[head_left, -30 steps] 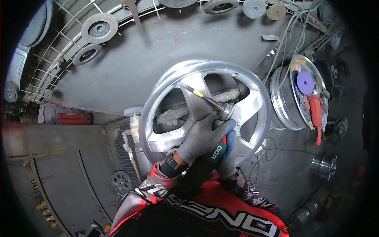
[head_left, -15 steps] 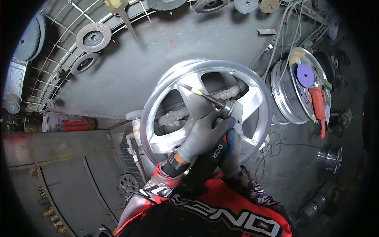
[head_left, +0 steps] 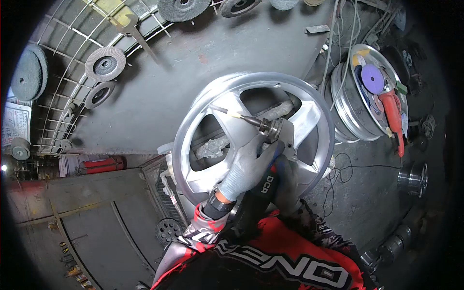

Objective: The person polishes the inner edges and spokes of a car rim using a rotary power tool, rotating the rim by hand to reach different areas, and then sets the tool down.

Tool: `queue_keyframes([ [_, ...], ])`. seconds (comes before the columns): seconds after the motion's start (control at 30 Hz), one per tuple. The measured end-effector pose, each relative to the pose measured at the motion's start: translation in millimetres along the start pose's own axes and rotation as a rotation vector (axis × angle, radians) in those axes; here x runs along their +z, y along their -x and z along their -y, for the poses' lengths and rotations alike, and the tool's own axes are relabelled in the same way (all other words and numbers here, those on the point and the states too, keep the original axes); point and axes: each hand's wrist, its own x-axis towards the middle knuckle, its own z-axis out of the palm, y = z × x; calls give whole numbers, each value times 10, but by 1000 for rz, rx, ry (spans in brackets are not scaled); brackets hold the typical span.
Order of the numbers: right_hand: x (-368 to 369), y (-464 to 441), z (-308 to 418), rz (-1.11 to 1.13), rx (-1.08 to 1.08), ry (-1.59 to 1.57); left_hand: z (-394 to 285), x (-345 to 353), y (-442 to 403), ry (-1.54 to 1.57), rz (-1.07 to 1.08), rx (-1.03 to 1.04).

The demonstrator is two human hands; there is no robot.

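A spoked metal wheel rim (head_left: 309,125) sits face up in the middle of the view. Over its hub lies a dark power tool (head_left: 263,191) marked DCA, its metal head carrying a thin shaft (head_left: 237,115) with a pale yellow band; the tip is over a spoke at the upper left. My left hand (head_left: 251,164), in a grey glove, wraps round the tool's neck. On the tool's right side, my right hand (head_left: 287,181), in a grey and blue glove, is closed round the body, its fingers partly in shadow.
Abrasive discs (head_left: 105,64) hang on a wire rack (head_left: 63,96) at the upper left. At the right, another rim (head_left: 345,104) holds a red grinder (head_left: 392,113) and a purple disc (head_left: 372,79). Cables (head_left: 333,53) hang beside it. A smaller metal rim (head_left: 412,179) lies at the far right.
The view has turned, so the surroundings are shifted. The tool's shaft has swung to a flatter angle, its tip further left over the spoke. Both hands keep their hold.
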Motion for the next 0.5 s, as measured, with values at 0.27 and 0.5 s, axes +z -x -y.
queue_keyframes([
  [0.27,-145,-45,18,-96,-11,-112,-108,173,-237,150,143,-84],
  [0.5,-264,-20,-77,-62,-53,-29,-86,236,-215,92,186,-70],
])
